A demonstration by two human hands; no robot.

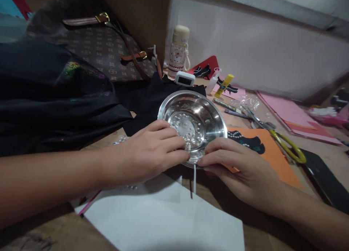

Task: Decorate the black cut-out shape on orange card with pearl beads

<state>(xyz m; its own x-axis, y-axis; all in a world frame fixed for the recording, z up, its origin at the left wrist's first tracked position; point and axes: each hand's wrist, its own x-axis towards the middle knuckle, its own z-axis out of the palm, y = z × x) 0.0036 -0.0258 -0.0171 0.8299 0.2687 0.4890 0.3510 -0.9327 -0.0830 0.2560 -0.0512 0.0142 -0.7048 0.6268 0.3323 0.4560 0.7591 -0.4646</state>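
A shiny metal bowl (pixel 215 116) stands tilted toward me, with small pearl-like beads (pixel 192 140) gathered on its near side. Over its near-left rim curls my left hand (pixel 155 149), fingertips close to the beads. My right hand (pixel 240 167) pinches at the near-right rim, thumb below and fingers above. Between the two hands a thin white strip (pixel 195 180) hangs down from the rim; its upper end is hidden. Under my hands lies a white paper sheet (pixel 163 214). More beads (pixel 120 139) show beside my left wrist.
Right of the bowl are orange paper (pixel 280 163) with a beaded black cutout, yellow-handled scissors (pixel 289 147), a black phone-like slab (pixel 324 178) and pink sheets (pixel 291 112). Behind stand a bottle (pixel 178 51), a glue stick (pixel 224 85) and a white timer (pixel 184 79). Dark cloth (pixel 54 98) fills the left.
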